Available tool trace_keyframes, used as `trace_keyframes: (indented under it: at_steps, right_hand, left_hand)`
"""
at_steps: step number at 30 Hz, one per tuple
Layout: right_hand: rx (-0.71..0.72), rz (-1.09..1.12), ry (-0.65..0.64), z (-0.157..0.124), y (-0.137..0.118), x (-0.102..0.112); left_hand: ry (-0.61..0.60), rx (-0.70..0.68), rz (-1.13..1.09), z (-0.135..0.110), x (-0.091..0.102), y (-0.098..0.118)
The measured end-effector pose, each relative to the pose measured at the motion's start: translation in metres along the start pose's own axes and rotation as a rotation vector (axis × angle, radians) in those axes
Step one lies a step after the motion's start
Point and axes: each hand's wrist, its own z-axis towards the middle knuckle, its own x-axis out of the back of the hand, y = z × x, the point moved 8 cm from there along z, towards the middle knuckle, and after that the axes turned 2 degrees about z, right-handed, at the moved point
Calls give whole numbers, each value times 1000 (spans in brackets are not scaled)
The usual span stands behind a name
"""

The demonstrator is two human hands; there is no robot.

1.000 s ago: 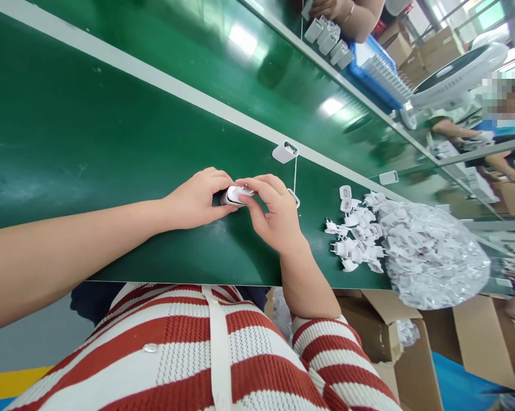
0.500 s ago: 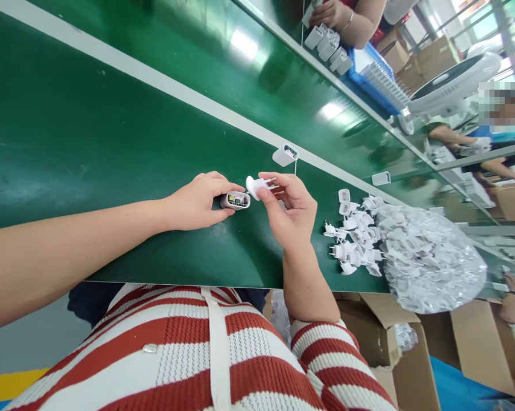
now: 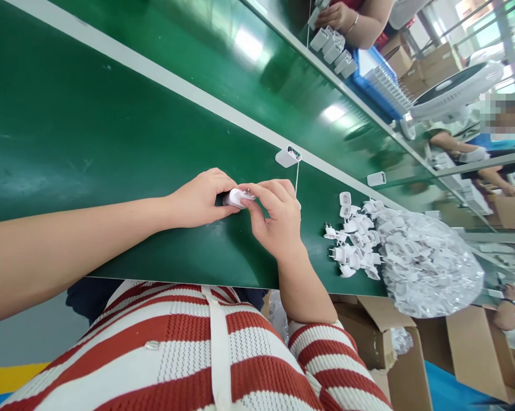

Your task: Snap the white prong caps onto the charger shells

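My left hand (image 3: 206, 198) is closed around the sides of a white charger housing (image 3: 228, 200), low over the green work surface. In my right hand (image 3: 276, 214), thumb and fingers grip a white plug cap (image 3: 239, 197) with metal pins. The cap sits against the housing's end, covering the opening; whether it is fully seated I cannot tell. Beyond my right hand, another charger housing (image 3: 286, 157) lies with its end open and circuit parts showing inside. A loose pile of plug caps (image 3: 355, 237) is to the right of my right hand.
A clear plastic bag (image 3: 428, 257) full of white caps rests right of the pile. One more housing (image 3: 376, 179) lies by the pale strip. Cardboard boxes (image 3: 405, 354) stand below the table edge. Across the bench are a co-worker's hand (image 3: 335, 17), a blue tray (image 3: 370, 80) and a fan (image 3: 454, 88).
My right hand has moved left, bringing the plug cap onto the housing's open end. The circuit parts inside that housing are now covered. My left hand keeps its hold.
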Motion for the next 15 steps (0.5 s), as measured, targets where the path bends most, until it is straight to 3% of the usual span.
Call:
trace_keyframes:
  at_steps: [4, 10, 15]
  right_hand:
    - [18, -29, 30, 0, -5, 1]
    - [-65, 44, 85, -5, 2, 6]
    - [1, -6, 59, -4, 0, 5]
  left_hand:
    - [5, -10, -1, 0, 0, 1]
    - [17, 16, 15, 1, -1, -1]
    - [16, -3, 19, 1, -2, -2]
